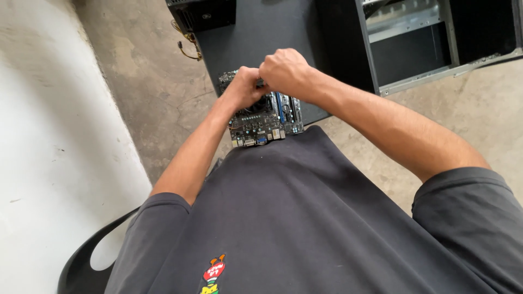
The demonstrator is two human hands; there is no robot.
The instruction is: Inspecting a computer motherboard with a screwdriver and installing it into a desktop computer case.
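Observation:
A dark computer motherboard [260,123] with blue slots and rear ports lies on a black panel [256,38] in front of me. My left hand [243,86] and my right hand [283,69] are both curled tight over the middle of the board, knuckles up, touching each other. They press on or grip a part on the board that they hide from view. I cannot tell what that part is. My dark grey shirt [305,218] covers the board's near edge.
An open black computer case [436,38] with a metal frame lies at the upper right. Another black box with loose yellow wires [188,41] sits at the top. The floor is rough concrete [141,87]. A black chair arm [81,261] shows lower left.

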